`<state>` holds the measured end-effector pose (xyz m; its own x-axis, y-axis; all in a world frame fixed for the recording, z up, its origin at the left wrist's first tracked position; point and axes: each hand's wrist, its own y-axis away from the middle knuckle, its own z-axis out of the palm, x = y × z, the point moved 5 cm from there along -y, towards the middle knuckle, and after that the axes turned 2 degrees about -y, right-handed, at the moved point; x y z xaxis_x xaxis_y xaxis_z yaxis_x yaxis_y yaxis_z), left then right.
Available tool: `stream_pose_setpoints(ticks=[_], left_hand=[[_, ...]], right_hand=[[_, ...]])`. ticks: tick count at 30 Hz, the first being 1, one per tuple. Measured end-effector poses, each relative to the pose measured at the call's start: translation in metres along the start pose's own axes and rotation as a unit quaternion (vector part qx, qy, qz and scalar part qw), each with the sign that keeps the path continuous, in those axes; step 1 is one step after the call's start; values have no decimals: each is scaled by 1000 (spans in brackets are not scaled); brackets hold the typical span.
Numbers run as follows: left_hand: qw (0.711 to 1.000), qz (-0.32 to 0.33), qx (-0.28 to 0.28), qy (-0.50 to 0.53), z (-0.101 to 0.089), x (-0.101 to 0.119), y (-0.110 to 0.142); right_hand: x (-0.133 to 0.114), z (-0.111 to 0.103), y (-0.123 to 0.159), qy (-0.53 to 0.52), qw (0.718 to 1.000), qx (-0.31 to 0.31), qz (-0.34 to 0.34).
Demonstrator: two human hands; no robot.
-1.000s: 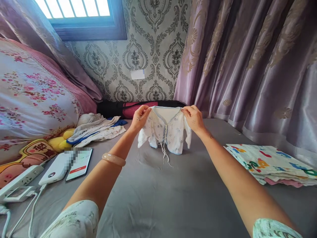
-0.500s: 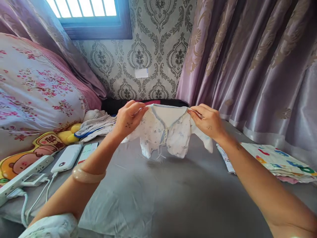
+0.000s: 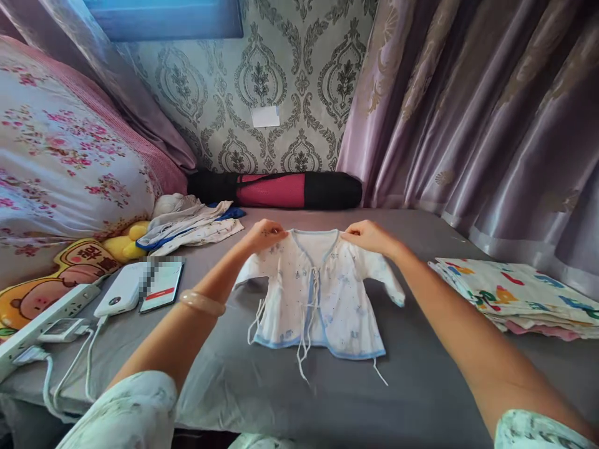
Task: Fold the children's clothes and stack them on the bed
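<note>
A small white baby shirt (image 3: 292,293) with pale blue trim and a faint print is spread out on the grey bedsheet (image 3: 384,399), its neckline toward the wall. White tie strings hang from its front and sides. My left hand (image 3: 265,237) pinches the left shoulder beside the collar. At the opposite shoulder, my right hand (image 3: 369,238) has its fingers closed on the fabric. Both sleeves lie spread outward, partly behind my hands.
Folded printed cloths (image 3: 519,290) are stacked at the right. A crumpled clothes pile (image 3: 191,224) lies back left, near a phone (image 3: 163,288), a white power bank (image 3: 122,290) and a power strip (image 3: 51,327) with cables. A black and pink rolled bag (image 3: 276,190) lies along the wall.
The shirt has gone from held up and bunched to lying flat with its full length spread toward me. Both hands have lowered, still gripping the shoulders. The view has tilted down.
</note>
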<state>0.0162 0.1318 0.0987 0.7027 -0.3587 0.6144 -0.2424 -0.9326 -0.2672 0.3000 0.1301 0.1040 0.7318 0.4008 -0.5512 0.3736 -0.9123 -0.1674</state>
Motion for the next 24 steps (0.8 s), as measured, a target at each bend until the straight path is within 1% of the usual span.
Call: stream_pose_setpoints(ticks=[1, 3, 5, 7, 10, 14, 19, 24], left_hand=[[999, -17, -9, -29, 16, -13, -3], [995, -41, -25, -87, 44, -32, -6], [988, -53, -38, -140, 62, -42, -4], [980, -48, -45, -190, 74, -45, -2], [968, -29, -53, -244, 82, -47, 1], [957, -24, -69, -282, 88, -52, -5], [945, -22, -82, -315, 92, -64, -24], [939, -9, -83, -333, 97, -77, -48]], right_hand=[[10, 12, -2, 37, 999, 3, 12], [27, 33, -1, 105, 994, 2, 32], [36, 50, 1, 170, 985, -4, 37], [42, 62, 3, 227, 973, -12, 36], [46, 72, 2, 283, 958, -28, 43], [50, 77, -6, 315, 947, -48, 50], [60, 82, -25, 324, 942, -66, 53], [70, 84, -45, 321, 943, -70, 43]])
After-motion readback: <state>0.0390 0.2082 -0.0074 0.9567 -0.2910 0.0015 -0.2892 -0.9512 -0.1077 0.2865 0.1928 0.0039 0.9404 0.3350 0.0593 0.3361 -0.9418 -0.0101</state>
